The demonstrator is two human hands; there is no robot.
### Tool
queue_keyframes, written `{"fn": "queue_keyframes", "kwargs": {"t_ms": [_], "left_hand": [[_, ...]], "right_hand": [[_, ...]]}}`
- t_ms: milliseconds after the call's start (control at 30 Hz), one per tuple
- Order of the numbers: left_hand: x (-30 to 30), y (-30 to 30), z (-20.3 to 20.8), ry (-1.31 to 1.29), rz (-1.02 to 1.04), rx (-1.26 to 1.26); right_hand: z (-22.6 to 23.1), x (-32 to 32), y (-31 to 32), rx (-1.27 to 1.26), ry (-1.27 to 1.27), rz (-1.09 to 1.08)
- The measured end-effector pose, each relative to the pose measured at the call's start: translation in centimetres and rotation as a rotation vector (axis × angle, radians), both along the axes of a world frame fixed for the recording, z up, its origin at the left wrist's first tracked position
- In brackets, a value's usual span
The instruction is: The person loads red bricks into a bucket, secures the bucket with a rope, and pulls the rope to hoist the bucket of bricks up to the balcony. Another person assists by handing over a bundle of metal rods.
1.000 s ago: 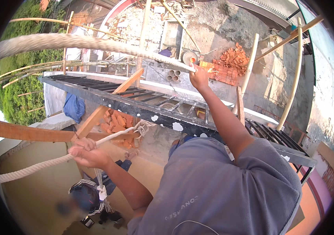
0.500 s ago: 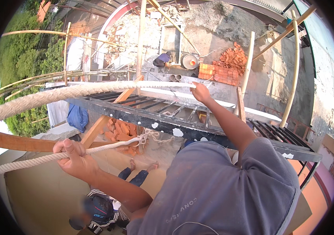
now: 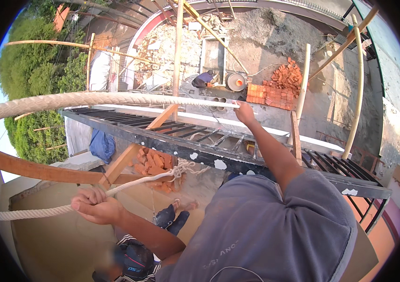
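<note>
My right hand [image 3: 244, 113], at the end of my outstretched arm, grips the upper length of a thick whitish rope [image 3: 115, 98], which crosses the view from the far left above a black metal railing [image 3: 200, 155]. My left hand [image 3: 96, 206] is closed round a lower length of rope [image 3: 139, 182], its fingers wrapped over it. From there this length slants up to a knotted tangle of rope [image 3: 181, 169] just below the railing. Where the two lengths meet is out of view at the left.
Wooden beams [image 3: 45, 169] and a slanted plank [image 3: 127, 155] cross near my left hand. Below me are another person [image 3: 136, 258] and bricks [image 3: 155, 162]. Beyond the railing, bamboo poles [image 3: 303, 80] rise; a person [image 3: 203, 80] crouches by a bucket [image 3: 236, 82] and stacked bricks [image 3: 270, 96].
My left hand has moved down slightly, and its raised thumb and fingers have closed round the rope. The right hand keeps its grip. The whole view has shifted a little.
</note>
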State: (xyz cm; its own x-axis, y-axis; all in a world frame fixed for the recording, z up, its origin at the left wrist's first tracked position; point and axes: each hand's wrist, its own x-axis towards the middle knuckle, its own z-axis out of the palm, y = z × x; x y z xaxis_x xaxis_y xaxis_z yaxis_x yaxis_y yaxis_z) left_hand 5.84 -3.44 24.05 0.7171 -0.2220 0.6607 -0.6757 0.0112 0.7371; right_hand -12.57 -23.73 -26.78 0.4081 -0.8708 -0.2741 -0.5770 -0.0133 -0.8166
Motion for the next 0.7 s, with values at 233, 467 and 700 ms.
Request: {"fn": "queue_keyframes", "kwargs": {"t_ms": [233, 467, 700], "left_hand": [[-1.1, 22.0, -26.3, 0.377, 0.07, 0.594], [-2.3, 9.9, -17.7, 0.435, -0.379, 0.452], [-4.9, 10.7, -27.1, 0.162, -0.433, 0.548]], "right_hand": [[25.5, -2.5, -9.6, -0.448, -0.592, -0.13], [38.8, -6.3, -7.2, -0.172, -0.838, 0.194], [44.1, -2.0, 6.8, -0.383, -1.294, 0.163]]}}
